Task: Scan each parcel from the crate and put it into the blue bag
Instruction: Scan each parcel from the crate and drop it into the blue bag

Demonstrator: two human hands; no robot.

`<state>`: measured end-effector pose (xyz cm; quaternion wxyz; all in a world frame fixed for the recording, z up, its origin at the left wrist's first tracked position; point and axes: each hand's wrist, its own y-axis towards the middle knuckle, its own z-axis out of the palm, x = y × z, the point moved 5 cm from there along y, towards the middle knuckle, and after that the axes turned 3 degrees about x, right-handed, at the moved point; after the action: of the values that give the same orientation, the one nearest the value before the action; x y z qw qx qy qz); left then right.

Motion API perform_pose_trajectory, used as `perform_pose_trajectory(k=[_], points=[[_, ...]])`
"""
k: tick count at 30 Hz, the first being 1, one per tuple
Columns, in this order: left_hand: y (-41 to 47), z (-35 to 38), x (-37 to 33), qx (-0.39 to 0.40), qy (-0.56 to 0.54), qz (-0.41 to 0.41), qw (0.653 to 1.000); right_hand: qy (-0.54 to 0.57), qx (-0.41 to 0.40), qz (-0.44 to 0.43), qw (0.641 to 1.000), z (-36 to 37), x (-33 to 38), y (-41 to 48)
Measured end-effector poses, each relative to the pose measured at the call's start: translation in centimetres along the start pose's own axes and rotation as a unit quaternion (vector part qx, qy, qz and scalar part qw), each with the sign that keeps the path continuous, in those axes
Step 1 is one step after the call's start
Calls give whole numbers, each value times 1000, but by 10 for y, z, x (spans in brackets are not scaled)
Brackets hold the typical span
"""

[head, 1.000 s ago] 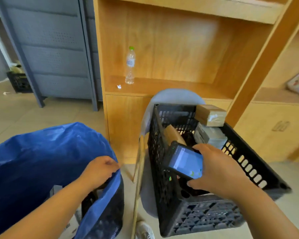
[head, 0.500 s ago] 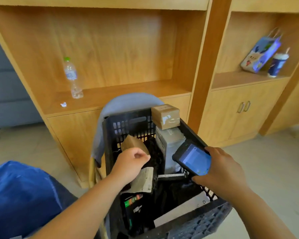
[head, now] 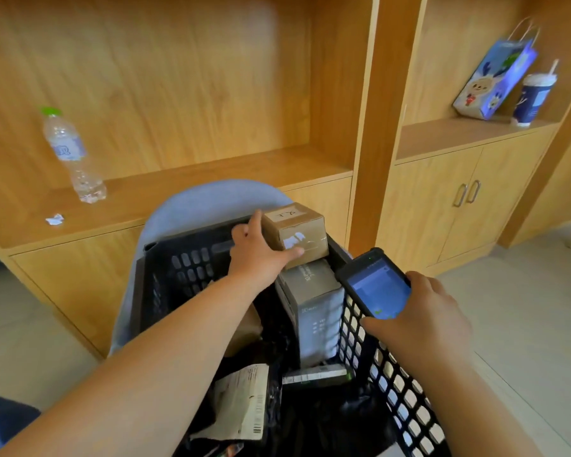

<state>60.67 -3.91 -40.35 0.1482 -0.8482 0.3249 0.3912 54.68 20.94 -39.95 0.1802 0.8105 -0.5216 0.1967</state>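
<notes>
1. Reaching over the crate [head: 185, 268], my left hand [head: 257, 255] meets the brown parcel [head: 297, 232] at the crate's far right corner.
2. That parcel sits on top of a grey box [head: 314, 301], which stands upright against the crate's right wall.
3. The left fingers [head: 256, 219] are spread and straight. The forefinger points up along the parcel's left edge and the thumb lies flat across its front face. They touch it without curling round it; the other fingers are hidden behind the hand.
4. My right hand [head: 422, 318] grips the scanner [head: 376, 285] over the crate's right rim, thumb under its lit blue screen, fingers wrapped round its far side. It is just beside the grey box and near the brown parcel, not touching it.
5. A flat parcel with a white label [head: 241, 404] lies among dark wrapped items at the crate's near edge, under my left forearm.
6. The blue bag [head: 0, 423] shows only as a sliver on the floor at lower left, well apart from the crate.
7. A grey chair back [head: 205, 202] rises behind the crate's far edge.
8. On the shelf [head: 211, 179] behind stand a water bottle [head: 70, 153] and a paper scrap [head: 54, 220]; a gift bag [head: 495, 80] and a cup [head: 534, 97] stand on the right-hand shelf.
</notes>
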Motion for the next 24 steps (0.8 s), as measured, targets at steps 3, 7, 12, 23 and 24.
perform_pose_trajectory(k=[3, 7, 12, 23, 24], points=[[10, 12, -17, -1, 187, 126, 974, 9, 6, -1, 1000, 3, -3, -1], [18, 38, -14, 44, 348, 203, 914, 5, 10, -8, 1000, 5, -7, -4], [16, 41, -17, 16, 391, 209, 896, -3, 5, -16, 1000, 7, -8, -3], [-53, -63, -27, -89, 100, 200, 971, 35, -10, -23, 999, -5, -1, -17], [-62, -71, -23, -86, 70, 184, 977, 40, -12, -24, 999, -7, -1, -20]])
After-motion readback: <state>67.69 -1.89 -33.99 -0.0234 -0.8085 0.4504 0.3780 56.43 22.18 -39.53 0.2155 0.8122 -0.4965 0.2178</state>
